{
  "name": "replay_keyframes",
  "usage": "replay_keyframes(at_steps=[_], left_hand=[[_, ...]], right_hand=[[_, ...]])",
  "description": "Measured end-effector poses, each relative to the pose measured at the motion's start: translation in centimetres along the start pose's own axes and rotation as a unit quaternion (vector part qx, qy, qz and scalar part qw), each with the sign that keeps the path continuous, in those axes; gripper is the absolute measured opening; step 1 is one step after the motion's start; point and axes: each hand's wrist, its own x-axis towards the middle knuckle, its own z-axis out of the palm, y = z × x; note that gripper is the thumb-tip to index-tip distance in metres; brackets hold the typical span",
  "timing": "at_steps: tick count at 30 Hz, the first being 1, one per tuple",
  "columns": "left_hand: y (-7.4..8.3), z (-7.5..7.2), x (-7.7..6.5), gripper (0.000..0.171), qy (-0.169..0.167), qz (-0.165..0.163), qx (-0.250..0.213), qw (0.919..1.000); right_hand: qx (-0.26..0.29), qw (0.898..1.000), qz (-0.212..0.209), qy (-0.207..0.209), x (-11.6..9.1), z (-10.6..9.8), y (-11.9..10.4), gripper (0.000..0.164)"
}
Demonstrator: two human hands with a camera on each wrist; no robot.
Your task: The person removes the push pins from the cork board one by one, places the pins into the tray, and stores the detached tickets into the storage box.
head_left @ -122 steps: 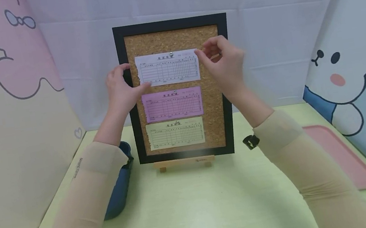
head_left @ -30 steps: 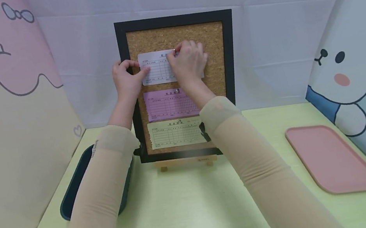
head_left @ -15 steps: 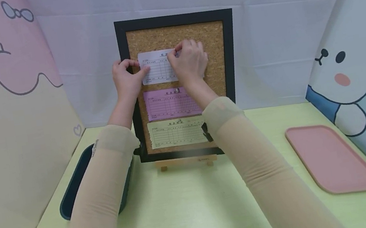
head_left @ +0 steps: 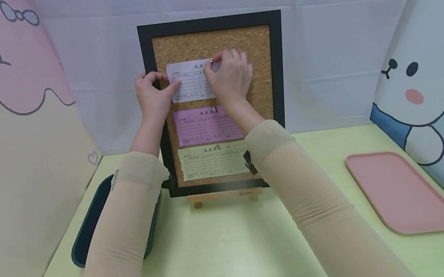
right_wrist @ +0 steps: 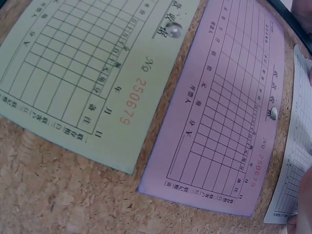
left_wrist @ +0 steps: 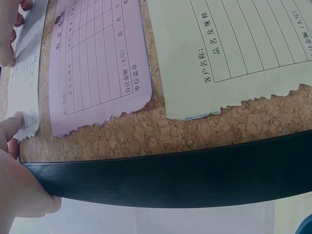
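Pinching a white slip (head_left: 191,85) by its left edge with the left hand (head_left: 153,100), on the corkboard (head_left: 212,43) above a purple slip (head_left: 199,128) and a yellow slip (head_left: 204,164). Grasping a pin (head_left: 211,61) at the white slip's top with the right hand (head_left: 231,74).

Cork (head_left: 212,42) leaves passage above the white slip (head_left: 191,90); the right hand (head_left: 231,77) blocks its right half.

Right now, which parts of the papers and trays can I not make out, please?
Head view: the white paper has much of its right part hidden by the right hand.
Head view: much of the blue tray is covered by the left sleeve.
Head view: fine print on the yellow paper is too small.
Right wrist view: the picture's edge cuts off the yellow paper.
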Motion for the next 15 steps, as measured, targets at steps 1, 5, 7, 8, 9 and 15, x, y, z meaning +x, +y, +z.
replay_keyframes(at_steps=[1,5,7,8,9,15], left_hand=[[0.01,0.0,0.0,0.028,0.0,0.0,0.0,1.0],[0.08,-0.02,-0.02,0.028,0.0,-0.001,0.001,1.0],[0.1,-0.04,-0.06,0.028,0.0,-0.001,0.001,1.0],[0.11,-0.03,-0.08,0.028,0.0,0.001,0.001,1.0],[0.13,-0.02,-0.1,0.028,0.0,0.001,0.001,1.0],[0.23,-0.04,-0.25,0.028,0.003,0.005,-0.003,1.0]], right_hand=[[0.001,1.0,0.001,0.001,0.02,0.05,-0.02,0.022],[0.007,1.0,0.003,0.001,0.06,0.1,-0.02,0.022],[0.01,1.0,0.004,0.001,0.06,0.11,0.0,0.021],[0.011,1.0,0.004,0.001,0.06,0.06,0.03,0.021],[0.013,1.0,0.004,0.001,0.07,0.04,0.04,0.022],[0.029,1.0,0.006,0.002,0.07,-0.11,0.2,0.022]])
